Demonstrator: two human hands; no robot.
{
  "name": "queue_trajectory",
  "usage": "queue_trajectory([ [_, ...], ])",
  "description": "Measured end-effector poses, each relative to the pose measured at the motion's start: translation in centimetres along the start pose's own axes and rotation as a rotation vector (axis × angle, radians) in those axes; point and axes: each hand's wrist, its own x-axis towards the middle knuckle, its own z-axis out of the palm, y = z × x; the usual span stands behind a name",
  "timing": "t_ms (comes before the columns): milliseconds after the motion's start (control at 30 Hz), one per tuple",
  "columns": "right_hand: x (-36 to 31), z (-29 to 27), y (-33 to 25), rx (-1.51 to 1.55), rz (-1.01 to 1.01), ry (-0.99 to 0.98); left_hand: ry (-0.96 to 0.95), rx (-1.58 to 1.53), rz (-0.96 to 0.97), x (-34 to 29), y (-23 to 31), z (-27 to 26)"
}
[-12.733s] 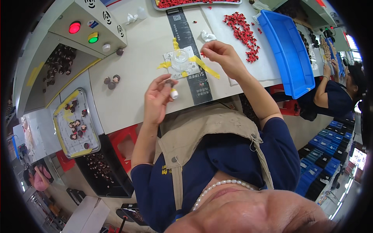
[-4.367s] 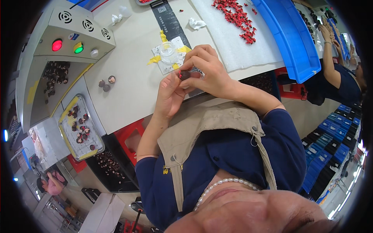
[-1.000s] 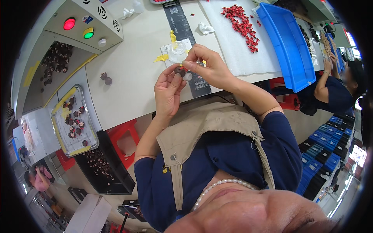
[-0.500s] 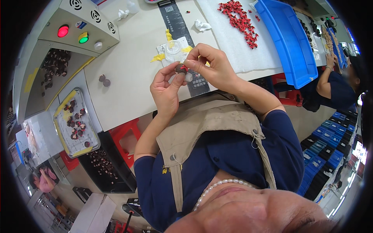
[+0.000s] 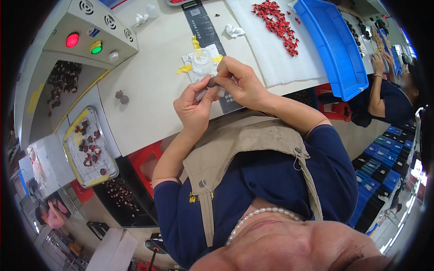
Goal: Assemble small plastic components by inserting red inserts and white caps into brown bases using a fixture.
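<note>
We see a clear tray with a yellow rim (image 5: 89,147) at our left, holding a scatter of small dark round parts, some with red in them. Below it a black bin (image 5: 122,198) holds more of the same dark parts, and the open recess (image 5: 61,86) under the grey control box (image 5: 88,34) is filled with them too. The long blue bin (image 5: 337,49) at our right shows only its bare floor from here. A heap of small red pieces (image 5: 278,22) lies loose on the white foam sheet (image 5: 271,54), not in any container. A small clear round dish (image 5: 202,59) is taped to the white bench (image 5: 149,86) with yellow tape; we cannot tell what it holds.

The small dark part (image 5: 211,81) sits just above the bench edge, in front of the dish, mostly covered by fingers, so its shape is hard to make out. Our left hand (image 5: 194,106) is half curled, thumb and forefinger pinching the part from below. Our right hand (image 5: 239,81) closes narrowly over it from above, fingertips meeting those of the left. Two loose dark parts (image 5: 122,96) lie on the bench at the left. Another person's arm (image 5: 377,77) reaches over the far bench at the right edge.
</note>
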Motion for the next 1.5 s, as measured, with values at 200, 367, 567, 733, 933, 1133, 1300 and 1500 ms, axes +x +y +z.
queue_trajectory([
  [200, -1.7, -0.7, 0.9, -0.018, -0.052, 0.024, -0.045, 0.002, -0.105, -0.8, -0.2, -0.3],
  [367, -2.8, -6.0, 3.3, -0.408, -0.107, 0.215, 0.087, 0.375, -0.016, -0.1, 1.3, -4.7],
  [567, -3.5, -14.7, 7.8, -1.012, -0.109, 0.542, 0.807, 1.229, 0.046, -2.9, 5.8, -21.0],
  [733, -1.5, -15.1, 7.9, -1.187, -0.080, 0.466, 0.922, 1.648, -0.062, -6.3, 7.7, -34.3],
  [933, -1.4, -16.0, 7.9, -1.280, -0.002, 0.392, 0.808, 2.045, -0.236, -2.1, 8.1, -34.4],
  [1133, -0.2, -16.1, 9.2, -1.395, -0.088, 0.361, 0.438, 1.378, 0.033, 2.9, 5.6, -26.7],
  [1300, -0.2, -17.0, 9.5, -1.347, -0.113, 0.343, 0.255, 1.460, -0.299, 6.5, 4.5, -22.0],
  [1500, 0.1, -17.5, 9.2, -1.155, -0.070, 0.322, 0.237, 1.006, -0.156, 6.4, 3.2, -21.6],
])
